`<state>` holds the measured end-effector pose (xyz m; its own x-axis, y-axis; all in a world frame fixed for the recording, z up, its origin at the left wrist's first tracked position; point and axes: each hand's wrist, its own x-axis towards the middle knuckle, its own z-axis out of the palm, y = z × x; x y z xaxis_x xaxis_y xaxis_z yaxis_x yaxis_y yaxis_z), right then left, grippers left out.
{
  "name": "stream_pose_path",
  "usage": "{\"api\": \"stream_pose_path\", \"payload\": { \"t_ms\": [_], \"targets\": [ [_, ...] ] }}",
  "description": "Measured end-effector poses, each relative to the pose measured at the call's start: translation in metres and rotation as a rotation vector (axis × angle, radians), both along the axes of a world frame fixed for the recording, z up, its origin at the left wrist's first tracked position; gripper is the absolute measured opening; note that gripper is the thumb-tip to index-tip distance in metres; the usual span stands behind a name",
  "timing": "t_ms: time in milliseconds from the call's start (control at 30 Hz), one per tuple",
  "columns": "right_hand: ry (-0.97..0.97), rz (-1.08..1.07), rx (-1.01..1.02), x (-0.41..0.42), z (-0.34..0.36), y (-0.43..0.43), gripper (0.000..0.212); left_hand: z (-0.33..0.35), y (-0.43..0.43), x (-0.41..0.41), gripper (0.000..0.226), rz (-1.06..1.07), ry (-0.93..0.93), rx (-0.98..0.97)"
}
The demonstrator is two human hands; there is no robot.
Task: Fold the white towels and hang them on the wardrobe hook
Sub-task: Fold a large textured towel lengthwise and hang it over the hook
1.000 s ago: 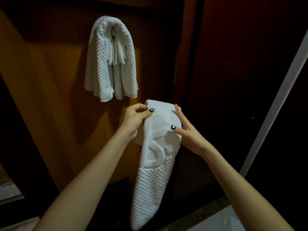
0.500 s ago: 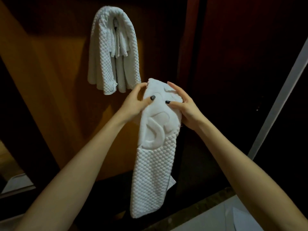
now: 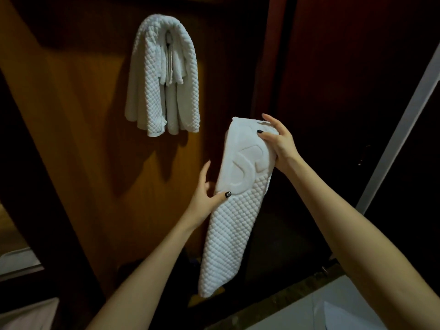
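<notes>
You hold the folded towel (image 3: 238, 210) in both hands, below and to the right of the hung towel (image 3: 164, 75), well apart from it. Your right hand (image 3: 278, 141) grips its top corner, thumb on the front, fingers wrapped over the top edge. Your left hand (image 3: 204, 198) pinches its left edge lower down, thumb on the front, fingers behind. The hands are apart, one at the top and one at mid-length. The long tail hangs free below both, lower than the hung towel's bottom edge. The hung towel is draped over the hook on the wardrobe panel (image 3: 83, 115), and the hook itself is hidden under it, so you aim blind. Likely risks: the hook may have little free room, so pushing a second towel on could nudge the hung towel off, or your towel could catch only on cloth and slide down. The free tail is heavy and unheld, so it could pull the fold open once you release one hand. Dim light makes the hook harder to find, so feel for it before letting go.
</notes>
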<state>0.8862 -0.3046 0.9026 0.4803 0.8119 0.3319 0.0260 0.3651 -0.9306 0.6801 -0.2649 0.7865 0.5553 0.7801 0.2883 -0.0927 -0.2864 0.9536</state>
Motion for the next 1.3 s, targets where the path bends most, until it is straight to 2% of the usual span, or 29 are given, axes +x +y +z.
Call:
{"api": "stream_pose_path", "payload": {
  "t_ms": [100,167,200,267,300,433,533,600,767,833,933,1033,1200,1300],
  "targets": [
    [0.020,0.017,-0.008,0.007,0.000,-0.005,0.047,-0.002,-0.008,0.009,0.071,0.004,0.116,-0.029],
    [-0.001,0.029,-0.017,0.011,0.003,-0.009,0.047,-0.005,-0.013,0.012,0.077,0.032,0.165,-0.032],
    [-0.012,0.034,-0.013,0.013,0.006,-0.011,0.047,-0.008,-0.013,0.014,0.070,0.016,0.165,-0.036],
    [-0.026,0.032,0.004,0.018,0.012,-0.016,0.048,-0.013,-0.013,0.017,0.038,-0.065,0.124,-0.054],
    [-0.034,0.024,0.009,0.021,0.015,-0.017,0.049,-0.015,-0.016,0.018,0.030,-0.094,0.087,-0.067],
    [0.004,0.006,-0.023,0.032,0.017,-0.019,0.058,-0.009,-0.023,0.023,0.036,-0.071,-0.054,-0.004],
    [0.215,0.114,-0.057,0.036,0.005,-0.024,0.071,0.008,-0.027,0.025,0.019,-0.054,-0.186,0.048],
    [0.302,0.158,-0.089,0.030,-0.008,-0.029,0.072,0.020,-0.024,0.026,0.015,-0.055,-0.219,0.081],
    [0.123,0.207,-0.289,0.012,-0.045,-0.042,0.069,0.045,-0.010,0.036,0.006,-0.072,-0.208,0.070],
    [0.149,0.233,-0.314,0.012,-0.061,-0.046,0.070,0.044,-0.007,0.040,0.007,-0.087,-0.174,0.059],
    [0.234,0.188,-0.246,0.017,-0.076,-0.049,0.069,0.037,-0.009,0.041,0.017,-0.130,-0.059,0.017],
    [0.259,0.132,-0.160,0.019,-0.069,-0.047,0.062,0.026,-0.007,0.036,0.034,-0.140,-0.054,-0.077],
    [0.196,0.204,-0.078,0.025,-0.042,-0.041,0.057,0.010,-0.021,0.021,0.005,-0.221,-0.109,-0.104],
    [0.235,0.278,-0.042,0.030,-0.027,-0.038,0.055,0.009,-0.027,0.018,0.015,-0.220,-0.135,-0.066]
  ]
}}
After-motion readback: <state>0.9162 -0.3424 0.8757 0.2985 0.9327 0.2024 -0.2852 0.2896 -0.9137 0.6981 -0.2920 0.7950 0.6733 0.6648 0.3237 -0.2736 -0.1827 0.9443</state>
